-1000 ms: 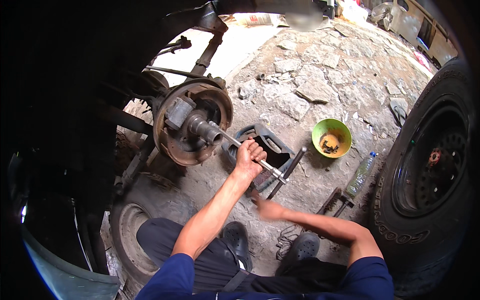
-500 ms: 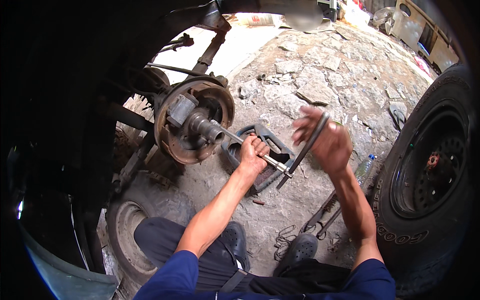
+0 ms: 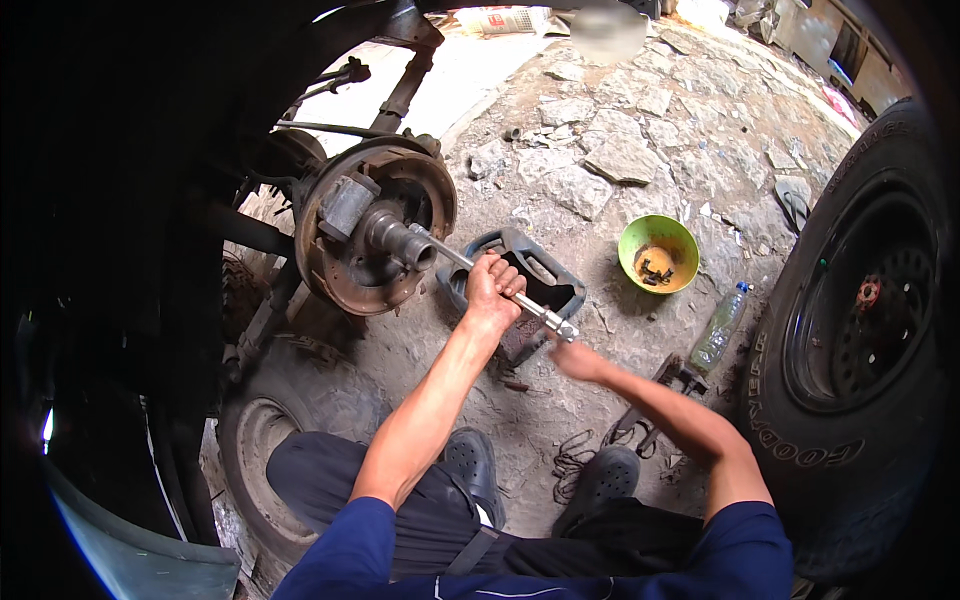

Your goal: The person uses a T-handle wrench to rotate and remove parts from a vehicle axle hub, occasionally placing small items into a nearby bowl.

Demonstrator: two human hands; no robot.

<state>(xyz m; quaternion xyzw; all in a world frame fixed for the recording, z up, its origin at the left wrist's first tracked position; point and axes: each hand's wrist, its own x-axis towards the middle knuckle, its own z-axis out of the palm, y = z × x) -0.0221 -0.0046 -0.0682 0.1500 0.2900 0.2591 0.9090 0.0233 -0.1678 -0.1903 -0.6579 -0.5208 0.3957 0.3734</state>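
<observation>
My left hand (image 3: 494, 292) is wrapped round the shaft of a long steel socket bar (image 3: 456, 260). The bar's far end is at the wheel hub, beside the hollow spindle (image 3: 405, 247) that sticks out of a rusty brake backing plate (image 3: 335, 285). A block-shaped metal part (image 3: 348, 207) sits on the plate's upper left. My right hand (image 3: 578, 361), smeared by motion, is just below the bar's near end. Its fingers do not show clearly, and the sliding handle cannot be made out there.
Beneath the bar lies a cut-open dark plastic jerrycan (image 3: 568, 283). A green bowl (image 3: 632, 240) with small dark parts and a plastic bottle (image 3: 718, 335) are to the right. A large tyre (image 3: 765, 400) stands at far right; another wheel (image 3: 245, 435) lies by my left knee.
My right hand has swung down and left, from open beside the dark handle to the bar's near end. The green bowl has come into sight. The left hand keeps its grip.
</observation>
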